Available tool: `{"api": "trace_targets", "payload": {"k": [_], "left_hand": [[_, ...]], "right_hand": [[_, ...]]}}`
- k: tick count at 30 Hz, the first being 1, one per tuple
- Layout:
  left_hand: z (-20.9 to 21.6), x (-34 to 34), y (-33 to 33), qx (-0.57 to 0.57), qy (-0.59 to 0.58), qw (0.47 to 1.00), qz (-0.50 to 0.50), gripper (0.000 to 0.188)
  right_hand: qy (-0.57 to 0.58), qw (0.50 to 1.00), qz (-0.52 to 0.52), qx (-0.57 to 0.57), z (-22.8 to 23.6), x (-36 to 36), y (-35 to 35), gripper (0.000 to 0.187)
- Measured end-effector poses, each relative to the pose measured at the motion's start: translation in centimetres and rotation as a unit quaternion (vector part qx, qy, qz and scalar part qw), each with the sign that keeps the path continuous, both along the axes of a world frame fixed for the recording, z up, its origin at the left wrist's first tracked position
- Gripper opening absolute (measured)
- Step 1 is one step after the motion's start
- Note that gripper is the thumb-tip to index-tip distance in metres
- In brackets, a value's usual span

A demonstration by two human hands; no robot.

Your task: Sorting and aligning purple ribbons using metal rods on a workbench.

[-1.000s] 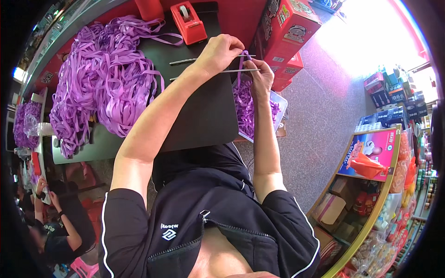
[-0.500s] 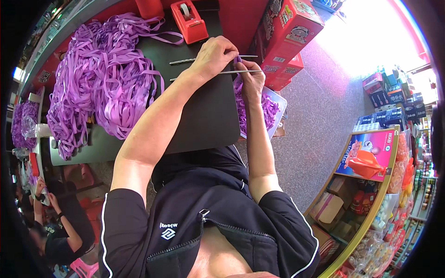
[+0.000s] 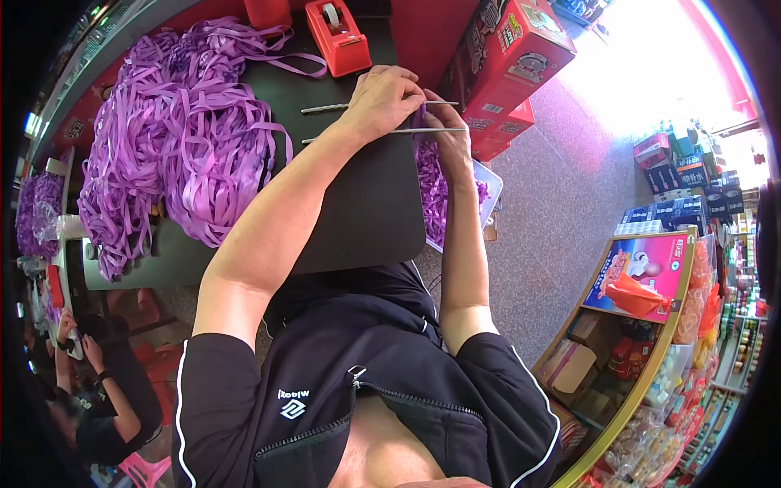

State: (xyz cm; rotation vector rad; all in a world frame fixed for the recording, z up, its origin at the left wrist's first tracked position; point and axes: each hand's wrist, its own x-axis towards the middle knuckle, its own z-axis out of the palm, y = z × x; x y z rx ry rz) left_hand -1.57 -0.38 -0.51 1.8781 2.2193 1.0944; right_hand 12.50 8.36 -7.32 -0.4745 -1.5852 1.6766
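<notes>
Two thin metal rods stick out sideways past the right end of the dark table; the upper rod looks twisted, and the lower rod is smooth. My left hand lies over the upper rod, its fingers pinched on a short purple ribbon between the rods. From the right, my right hand meets it there, fingers closed around the same ribbon and close to the rod ends; its fingertips are partly hidden. A big tangled heap of purple ribbons covers the table's left side.
Below my right forearm stands a pale bin with purple ribbon pieces. A red tape dispenser sits behind my left hand. Red cartons stand at the far right, a shelf cabinet at right. Another person works at the left.
Both hands stay together at the rods with small finger movements. The purple ribbon between them now shows as a longer strip hanging between the rods. The whole view has shifted slightly.
</notes>
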Motion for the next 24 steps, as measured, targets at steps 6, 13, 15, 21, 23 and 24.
{"api": "trace_targets", "payload": {"k": [6,13,15,21,23,24], "left_hand": [[0.0,0.0,-0.2,0.001,-0.008,1.000,0.007,0.021],[0.1,0.2,-0.1,-0.001,-0.004,1.000,0.012,0.018],[0.1,0.2,-0.1,-0.001,-0.004,1.000,0.013,0.018],[-0.1,0.3,0.3,0.005,0.007,1.000,0.008,0.019],[-0.4,0.1,0.3,0.016,0.025,1.000,0.007,0.021],[-0.6,-0.2,0.5,0.025,0.027,0.999,0.003,0.023]], "right_hand": [[-0.094,0.995,0.029,0.014,-0.7,-0.5,0.7,0.024],[-0.203,0.978,-0.021,0.053,-8.5,2.3,0.8,0.022],[-0.216,0.975,-0.031,0.049,-11.1,3.4,0.6,0.022],[-0.237,0.968,-0.083,0.023,-17.4,6.0,-0.8,0.020],[-0.254,0.963,-0.084,0.027,-18.0,6.4,-1.6,0.021],[-0.270,0.959,-0.083,0.038,-18.3,6.7,-1.9,0.021]]}}
